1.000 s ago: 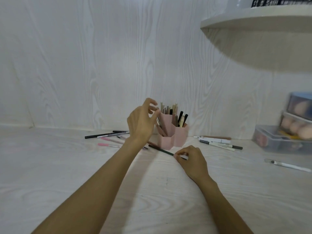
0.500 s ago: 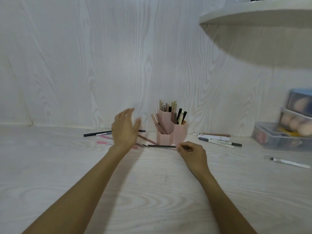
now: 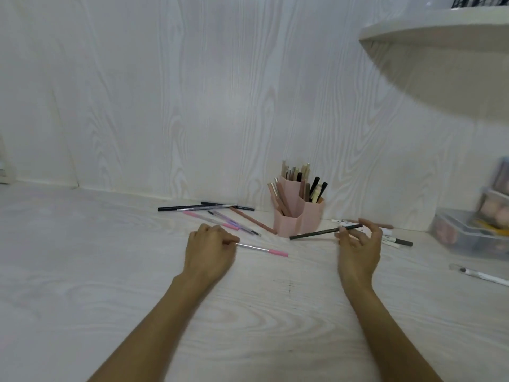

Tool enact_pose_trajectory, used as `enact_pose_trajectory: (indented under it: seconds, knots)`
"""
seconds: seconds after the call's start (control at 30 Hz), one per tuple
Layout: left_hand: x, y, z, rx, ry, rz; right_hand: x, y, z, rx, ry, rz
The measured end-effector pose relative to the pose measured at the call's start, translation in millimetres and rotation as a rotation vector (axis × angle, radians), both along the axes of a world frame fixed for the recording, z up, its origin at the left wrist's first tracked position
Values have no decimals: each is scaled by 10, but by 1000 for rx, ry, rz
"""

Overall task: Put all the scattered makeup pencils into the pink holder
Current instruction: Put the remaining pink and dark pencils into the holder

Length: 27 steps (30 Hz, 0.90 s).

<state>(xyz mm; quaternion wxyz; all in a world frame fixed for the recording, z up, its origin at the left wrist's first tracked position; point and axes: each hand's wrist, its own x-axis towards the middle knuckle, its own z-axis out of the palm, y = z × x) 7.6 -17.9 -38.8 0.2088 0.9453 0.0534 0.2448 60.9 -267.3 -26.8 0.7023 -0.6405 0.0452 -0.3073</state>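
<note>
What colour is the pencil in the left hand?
The pencil in the left hand is silver with a pink end, seen in the head view.

No legible text anywhere

Home vanity corner: pink holder point(image 3: 298, 219) of makeup pencils, sponge boxes point(image 3: 473, 230), shelf point(image 3: 429, 37).

The holder point(image 3: 298, 217) stands on the table point(image 3: 82, 271) against the wall point(image 3: 165, 92), pencils point(image 3: 209, 208) lying left.
</note>
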Motion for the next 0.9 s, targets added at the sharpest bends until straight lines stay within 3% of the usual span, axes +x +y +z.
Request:
enact_pose_trajectory:
  seconds: [0.17,0.37,0.5,0.63,0.8,0.9]
  knots:
    - [-86,-6,20,-136,19,-254,-205,88,434,-49,-321,-164]
    - [-29,30,-19,-91,-30,89,-44,329,1227,-172,-544,-229]
    - [-20,73,-27,-250,-38,102,300,546,1471,-505,-457,-182]
    - [-3,101,-46,-241,-13,-12,554,634,1348,-914,-268,-109]
    - [17,127,-75,-323,-43,-61,679,589,1139,-1170,-87,-101]
    - [23,106,-53,-510,-100,-44,560,561,1040,-1260,-144,-99]
